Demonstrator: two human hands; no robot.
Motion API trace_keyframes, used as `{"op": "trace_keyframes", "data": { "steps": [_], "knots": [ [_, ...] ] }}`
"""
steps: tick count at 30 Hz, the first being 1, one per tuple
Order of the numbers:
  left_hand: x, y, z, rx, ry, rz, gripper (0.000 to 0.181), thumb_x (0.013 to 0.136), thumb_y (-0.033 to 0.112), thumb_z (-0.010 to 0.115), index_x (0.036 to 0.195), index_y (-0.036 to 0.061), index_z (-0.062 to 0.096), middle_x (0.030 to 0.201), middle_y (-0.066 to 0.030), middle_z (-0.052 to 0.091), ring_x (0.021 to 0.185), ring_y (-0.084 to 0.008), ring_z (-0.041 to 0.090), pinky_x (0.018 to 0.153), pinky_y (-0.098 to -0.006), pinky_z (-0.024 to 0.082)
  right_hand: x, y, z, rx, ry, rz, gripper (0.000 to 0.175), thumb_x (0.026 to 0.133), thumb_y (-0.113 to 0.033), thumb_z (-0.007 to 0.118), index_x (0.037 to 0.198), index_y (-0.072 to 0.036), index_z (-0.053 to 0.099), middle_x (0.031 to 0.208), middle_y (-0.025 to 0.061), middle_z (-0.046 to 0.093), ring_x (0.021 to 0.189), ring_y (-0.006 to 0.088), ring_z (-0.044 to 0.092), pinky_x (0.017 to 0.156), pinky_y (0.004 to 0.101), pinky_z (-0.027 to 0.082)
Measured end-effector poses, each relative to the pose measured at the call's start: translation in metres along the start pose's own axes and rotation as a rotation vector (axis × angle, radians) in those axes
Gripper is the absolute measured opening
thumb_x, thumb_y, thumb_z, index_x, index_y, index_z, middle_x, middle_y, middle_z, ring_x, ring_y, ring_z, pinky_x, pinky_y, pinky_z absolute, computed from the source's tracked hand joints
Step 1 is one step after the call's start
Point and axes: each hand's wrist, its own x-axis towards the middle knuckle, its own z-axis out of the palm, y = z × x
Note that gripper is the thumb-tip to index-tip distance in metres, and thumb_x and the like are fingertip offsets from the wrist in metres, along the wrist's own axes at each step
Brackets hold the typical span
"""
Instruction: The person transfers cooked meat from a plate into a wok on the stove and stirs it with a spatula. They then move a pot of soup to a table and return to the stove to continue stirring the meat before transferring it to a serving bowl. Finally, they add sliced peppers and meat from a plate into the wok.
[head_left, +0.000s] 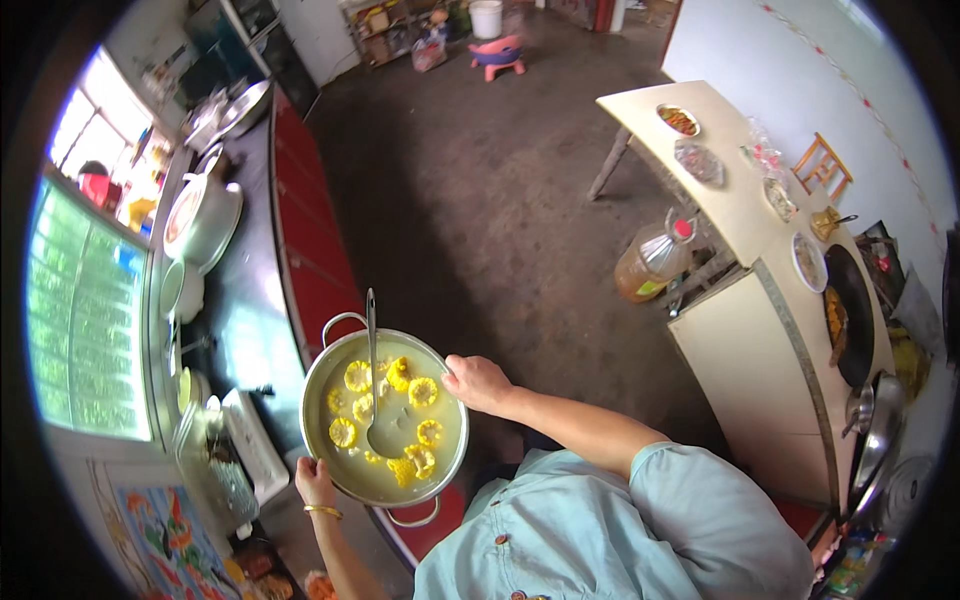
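A wide metal pot (459, 420) of pale soup with corn cob pieces (422, 391) is at the centre left, over the edge of the dark counter. Its two loop handles point to the top left and the bottom; neither is in a hand. My left hand (315, 480), with a bangle at the wrist, grips the pot's lower left rim. On the upper right rim my right hand (478, 382) is closed, thumb at the edge. A metal ladle (372, 337) rests in the soup, its handle leaning on the far rim. What bears the pot's weight cannot be told.
Along the window, the counter (244, 225) holds pots, bowls and a white tray (255, 446). At right, a pale table (705, 105) bears dishes of food beside a dark wok (851, 315). A large oil bottle (654, 259) and a pink stool (497, 56) stand on the floor.
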Motion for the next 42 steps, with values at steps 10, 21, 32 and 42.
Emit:
{"op": "trace_keyframes", "data": {
  "steps": [10, 21, 32, 42],
  "knots": [
    [0.139, 0.212, 0.134, -0.079, -0.160, 0.241, 0.016, 0.072, 0.008, 0.059, 0.070, 0.0004, 0.045, 0.057, -0.0102, 0.044, 0.051, -0.0198, 0.041, 0.050, -0.0319, 0.038, 0.093, 0.111, -0.157, -0.060, 0.216, 0.245, 0.021, 0.079, -0.023, 0.049, 0.076, -0.002, 0.050, 0.068, 0.0207, 0.057, 0.066, 0.0381, 0.057, 0.058, 0.0475, 0.044],
    [0.314, 0.447, 0.300, -0.138, -0.421, 0.728, 0.017, 0.073, 0.012, 0.061, 0.075, 0.0002, 0.049, 0.060, -0.0143, 0.052, 0.055, -0.0296, 0.052, 0.052, -0.0370, 0.042, 0.174, 0.208, -0.285, -0.093, 0.713, 0.442, 0.020, 0.078, -0.022, 0.052, 0.073, -0.003, 0.046, 0.062, 0.0210, 0.053, 0.061, 0.0400, 0.054, 0.052, 0.0484, 0.040],
    [0.374, 0.652, 0.448, -0.147, -0.583, 0.884, 0.021, 0.070, 0.016, 0.062, 0.070, -0.0007, 0.049, 0.058, -0.0148, 0.053, 0.055, -0.0313, 0.052, 0.054, -0.0378, 0.043, 0.227, 0.303, -0.421, -0.146, 0.921, 0.549, 0.022, 0.078, -0.020, 0.053, 0.072, -0.001, 0.044, 0.062, 0.0219, 0.053, 0.061, 0.0399, 0.053, 0.053, 0.0465, 0.041],
    [0.375, 0.808, 0.577, -0.106, -0.704, 1.026, 0.022, 0.070, 0.019, 0.061, 0.070, 0.0004, 0.050, 0.064, -0.0153, 0.053, 0.059, -0.0312, 0.052, 0.056, -0.0375, 0.042, 0.248, 0.390, -0.536, -0.219, 1.051, 0.723, 0.020, 0.078, -0.020, 0.049, 0.072, -0.001, 0.046, 0.063, 0.0230, 0.053, 0.064, 0.0404, 0.053, 0.056, 0.0468, 0.042]
  ]
}}
